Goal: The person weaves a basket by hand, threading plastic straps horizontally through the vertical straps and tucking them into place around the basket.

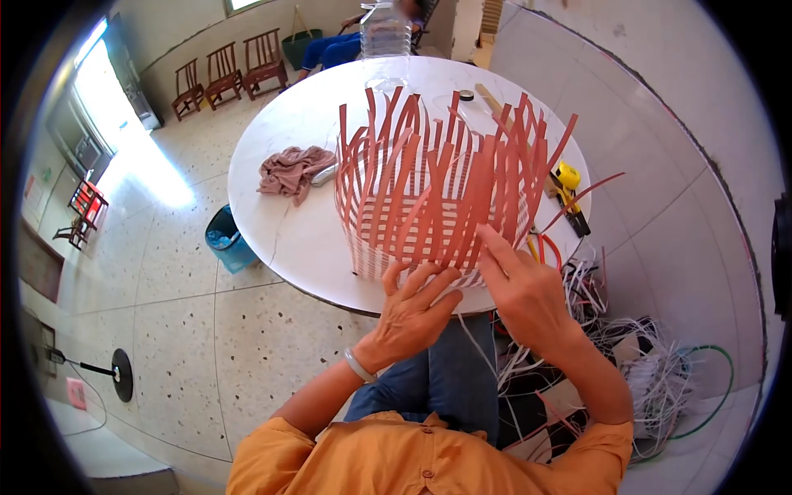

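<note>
A half-woven basket [396, 219] of red and white strips stands on the round white table, its long red strips sticking up loose around the top. Against the lower near side of its wall rests my left hand [415, 309], fingers spread and touching the weave. My right hand [528, 297] is at the near right side, its fingers bent and closed on a red strip [477, 202]; the thumb is hidden. A thin white strip [477, 340] hangs from the table edge between my hands.
On the table [272, 227] are a crumpled cloth [293, 173], a large clear bottle [385, 45], a yellow tape measure [567, 175] and tools with red handles [549, 250]. Piled white strips [660, 396] lie at lower right. A blue bin [229, 243] stands left; a person sits behind the table.
</note>
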`<state>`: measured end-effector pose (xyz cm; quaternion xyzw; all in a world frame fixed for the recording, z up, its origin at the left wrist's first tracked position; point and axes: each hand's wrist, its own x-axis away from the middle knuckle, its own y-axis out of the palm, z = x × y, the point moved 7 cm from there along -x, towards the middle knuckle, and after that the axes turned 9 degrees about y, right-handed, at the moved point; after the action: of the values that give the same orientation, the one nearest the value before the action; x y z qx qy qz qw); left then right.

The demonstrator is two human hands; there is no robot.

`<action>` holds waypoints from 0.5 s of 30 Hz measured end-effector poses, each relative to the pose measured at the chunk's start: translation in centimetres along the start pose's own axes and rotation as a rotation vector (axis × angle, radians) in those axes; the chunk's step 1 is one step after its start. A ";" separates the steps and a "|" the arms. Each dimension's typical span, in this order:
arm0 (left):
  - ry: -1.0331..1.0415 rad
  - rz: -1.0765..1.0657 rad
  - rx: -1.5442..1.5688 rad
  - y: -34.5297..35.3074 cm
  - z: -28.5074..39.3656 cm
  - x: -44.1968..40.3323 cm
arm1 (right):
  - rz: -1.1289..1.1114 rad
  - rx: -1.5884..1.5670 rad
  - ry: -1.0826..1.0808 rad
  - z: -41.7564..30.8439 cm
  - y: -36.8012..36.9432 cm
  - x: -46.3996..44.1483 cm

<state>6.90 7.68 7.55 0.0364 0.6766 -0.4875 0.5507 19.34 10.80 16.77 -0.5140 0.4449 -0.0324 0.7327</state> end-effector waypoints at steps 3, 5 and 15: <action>-0.005 0.006 0.002 0.1 -0.3 0.2 | -0.180 0.105 -0.017 -0.2 1.4 -1.3; 0.001 0.013 0.005 0.2 -0.5 0.4 | -0.281 0.194 -0.024 -0.1 2.8 -1.6; 0.021 0.058 0.023 0.8 -1.4 0.9 | -0.172 0.355 0.007 -5.3 1.2 0.6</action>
<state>6.07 8.61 6.20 0.0672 0.6754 -0.4787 0.5570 15.60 7.20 15.07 -0.4128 0.3892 -0.1749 0.8047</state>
